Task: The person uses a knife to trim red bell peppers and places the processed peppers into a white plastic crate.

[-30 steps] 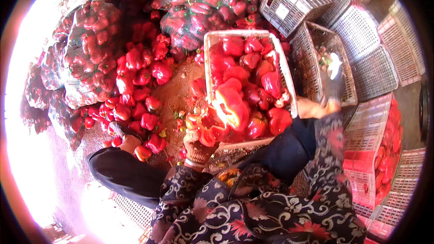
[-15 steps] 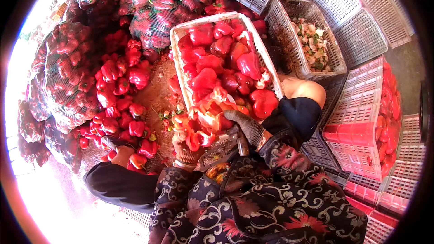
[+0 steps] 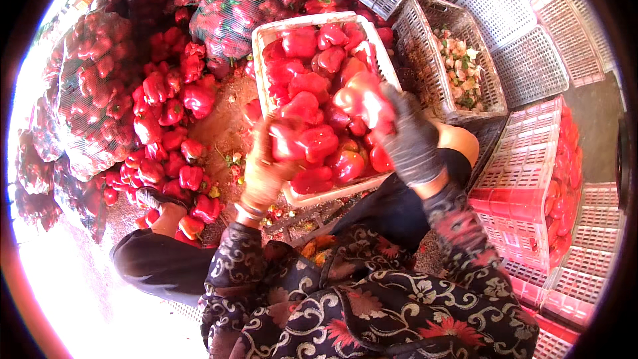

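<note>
The left hand [image 3: 266,173], in a tan glove, is curled about a red pepper [image 3: 287,141] at the near left edge of the white crate [image 3: 266,46]; its fingers wrap the fruit from the left, though motion blur hides just how tightly they close. The right hand [image 3: 413,138], in a dark grey glove, is spread wide and cupped over a second red pepper [image 3: 362,101], which is blurred, above the near right part of the same crate. Whether this hand truly grips the fruit or only rests on it cannot be told.

The white crate sits on the dirt floor [image 3: 226,126] in front of the person, heaped with red peppers. Loose peppers [image 3: 166,133] lie scattered on the floor to its left, beside bulging net sacks [image 3: 86,93] of more peppers. To the right stands a grey basket [image 3: 425,46] holding pale scraps [image 3: 458,66], and further right, red crates [image 3: 525,179] are stacked.
</note>
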Action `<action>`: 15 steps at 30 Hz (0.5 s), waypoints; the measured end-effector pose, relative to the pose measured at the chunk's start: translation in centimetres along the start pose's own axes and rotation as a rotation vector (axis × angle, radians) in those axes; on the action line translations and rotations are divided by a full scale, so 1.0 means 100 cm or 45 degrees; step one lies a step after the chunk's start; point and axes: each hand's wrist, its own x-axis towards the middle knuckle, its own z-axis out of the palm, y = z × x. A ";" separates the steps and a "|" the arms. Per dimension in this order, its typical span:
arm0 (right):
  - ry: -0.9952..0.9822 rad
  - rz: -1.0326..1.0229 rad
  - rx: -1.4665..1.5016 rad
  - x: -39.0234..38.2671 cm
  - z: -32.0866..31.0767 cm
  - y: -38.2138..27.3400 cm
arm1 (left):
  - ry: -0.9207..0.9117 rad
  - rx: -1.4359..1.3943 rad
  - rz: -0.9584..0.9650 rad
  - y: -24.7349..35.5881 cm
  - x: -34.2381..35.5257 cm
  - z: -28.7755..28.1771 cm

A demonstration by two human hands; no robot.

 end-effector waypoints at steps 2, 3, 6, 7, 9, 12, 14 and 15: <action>-0.213 0.054 -0.077 -0.049 0.043 0.002 | -0.127 1.033 0.239 -0.025 -0.012 0.027; -0.247 -0.090 -0.016 -0.067 0.064 0.011 | -0.227 1.379 0.503 -0.062 -0.027 0.030; -0.878 0.395 0.033 -0.063 0.057 0.016 | -0.444 1.242 0.404 -0.067 -0.050 0.033; -0.553 0.710 -0.044 -0.062 0.065 0.029 | -0.420 1.046 0.375 -0.067 -0.040 0.026; -0.088 0.434 0.356 -0.023 0.060 0.027 | -0.186 0.715 0.336 -0.063 -0.039 0.021; -0.005 0.321 0.518 0.029 0.096 0.020 | 0.155 0.766 0.199 -0.067 -0.031 0.027; -0.086 0.273 0.384 0.048 0.127 0.022 | 0.002 0.990 0.300 -0.075 -0.032 0.028; -0.137 0.283 0.363 0.053 0.144 0.023 | -0.070 1.100 0.346 -0.079 -0.032 0.030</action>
